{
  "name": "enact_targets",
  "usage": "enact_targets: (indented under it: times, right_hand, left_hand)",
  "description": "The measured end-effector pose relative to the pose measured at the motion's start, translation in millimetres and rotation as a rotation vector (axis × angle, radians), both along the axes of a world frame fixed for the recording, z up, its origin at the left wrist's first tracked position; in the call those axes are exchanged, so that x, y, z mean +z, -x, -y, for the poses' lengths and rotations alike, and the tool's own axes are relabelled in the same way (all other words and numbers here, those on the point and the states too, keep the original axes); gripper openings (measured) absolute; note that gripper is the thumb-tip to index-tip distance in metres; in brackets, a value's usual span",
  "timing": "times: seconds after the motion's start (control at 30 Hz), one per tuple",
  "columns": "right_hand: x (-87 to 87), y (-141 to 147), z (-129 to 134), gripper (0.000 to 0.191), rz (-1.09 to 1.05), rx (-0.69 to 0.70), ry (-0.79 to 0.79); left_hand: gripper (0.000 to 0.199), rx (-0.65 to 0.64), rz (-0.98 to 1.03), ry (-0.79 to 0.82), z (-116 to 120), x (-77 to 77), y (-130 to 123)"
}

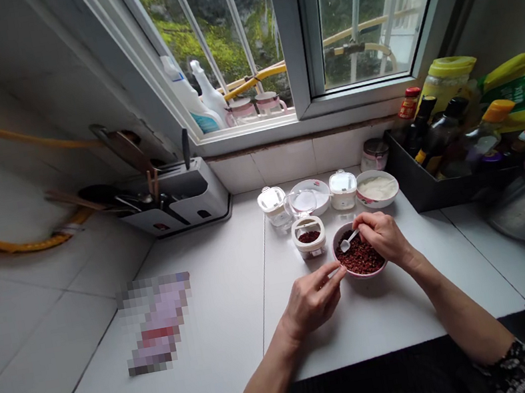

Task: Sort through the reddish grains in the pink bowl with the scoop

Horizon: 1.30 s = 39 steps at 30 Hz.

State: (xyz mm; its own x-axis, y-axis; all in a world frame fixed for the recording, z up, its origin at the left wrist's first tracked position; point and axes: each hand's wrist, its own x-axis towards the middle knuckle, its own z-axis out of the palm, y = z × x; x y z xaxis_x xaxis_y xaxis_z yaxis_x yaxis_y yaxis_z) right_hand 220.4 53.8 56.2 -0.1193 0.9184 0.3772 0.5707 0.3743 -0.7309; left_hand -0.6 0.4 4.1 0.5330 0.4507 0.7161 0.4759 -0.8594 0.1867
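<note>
A bowl (363,273) with a pinkish rim holds dark red, dried Sichuan peppercorns (362,257). My right hand (382,239) pinches the handle of a small white plastic spoon (345,245), whose scoop rests over the peppercorns. At the bowl's lower left, my left hand (316,299) has its fingertips on the rim, steadying it; the thumb is partly hidden. Left of the bowl stands a clear seasoning jar (311,249) with a pale rim, its lid raised and some of the same red spice inside.
Behind are two lidded jars (273,204) (343,190), an oval dish (315,191) and a bowl of white powder (378,189). A black bin of bottles (418,186) stands right, a utensil holder (177,205) back left. A pixelated packet (160,323) lies left on the white counter (226,338).
</note>
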Motion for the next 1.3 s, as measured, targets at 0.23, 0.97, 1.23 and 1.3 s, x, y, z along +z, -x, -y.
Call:
enact_targets:
  times: [0.23, 0.97, 1.23, 1.3]
  right_hand:
    - [-0.5, 0.9, 0.8, 0.022, -0.01, 0.061, 0.019]
    - [3.6, -4.6, -4.8, 0.017, -0.573, 0.01, 0.357]
    - [4.1, -4.4, -5.2, 0.016, -0.581, -0.016, 0.356]
    - [4.0, -4.5, -5.4, 0.016, -0.583, -0.025, 0.359]
  left_hand:
    - [0.041, 0.0, -0.002, -0.006, 0.3, 1.3, 0.1]
    - [0.036, -0.002, 0.016, 0.0, 0.0, -0.4, -0.2]
    - [0.036, -0.003, 0.01, 0.005, 0.3, -0.7, 0.0]
    - [0.034, 0.0, 0.012, -0.001, 0.1, -0.9, -0.1]
